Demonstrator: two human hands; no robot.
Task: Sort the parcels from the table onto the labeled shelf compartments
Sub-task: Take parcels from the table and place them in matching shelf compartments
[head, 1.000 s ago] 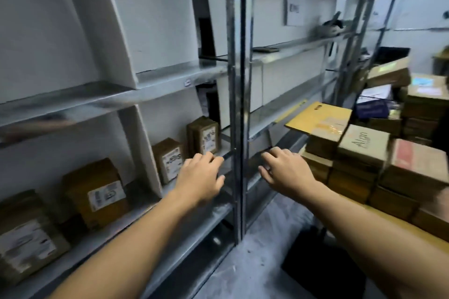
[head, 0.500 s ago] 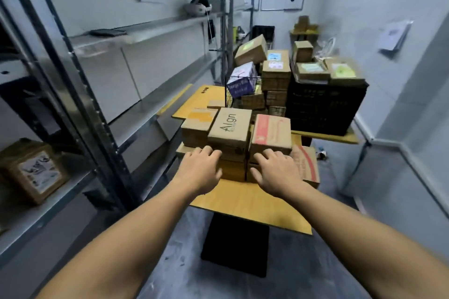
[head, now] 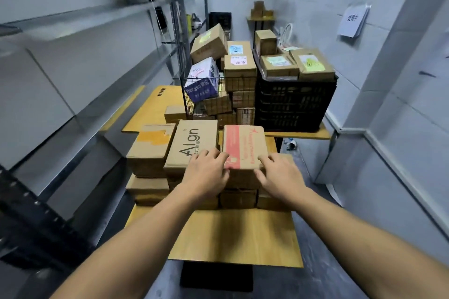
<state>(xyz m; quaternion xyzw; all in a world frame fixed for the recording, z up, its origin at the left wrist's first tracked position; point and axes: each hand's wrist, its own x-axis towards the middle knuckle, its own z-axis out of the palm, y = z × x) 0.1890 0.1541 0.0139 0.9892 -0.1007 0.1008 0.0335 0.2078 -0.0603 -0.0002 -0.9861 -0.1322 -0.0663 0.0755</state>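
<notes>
The red box (head: 243, 143) sits on top of a pile of parcels at the near end of the worktop (head: 233, 235), well apart from the shelf (head: 97, 19) on the left. The left hand (head: 206, 173) and the right hand (head: 279, 177) both rest on its near edge. The fingers (head: 213, 156) of the left hand lie a little spread on top. The right fingers (head: 267, 160) do the same at the other corner. The thumbs hang down at the front. I do not see a tight hold yet.

Some things could go wrong. The left fingers also lie partly on the Align box (head: 194, 145) just beside the red one. A lift could drag that box along or knock it off. The pile is several boxes high, so a quick pull could make the boxes under it slide. With only the near edge held, the far end of the red box could dip and slip out.

Some things are hard to see. I cannot find a sorting label on the red box, only red print too small to read. The signs on the shelf are cut off at the top or blurry, so I cannot tell which compartment is right. The hands hide the front of the red box. The wire basket (head: 194, 94) and the black crate (head: 291, 104) hide what lies deep inside them.
</notes>
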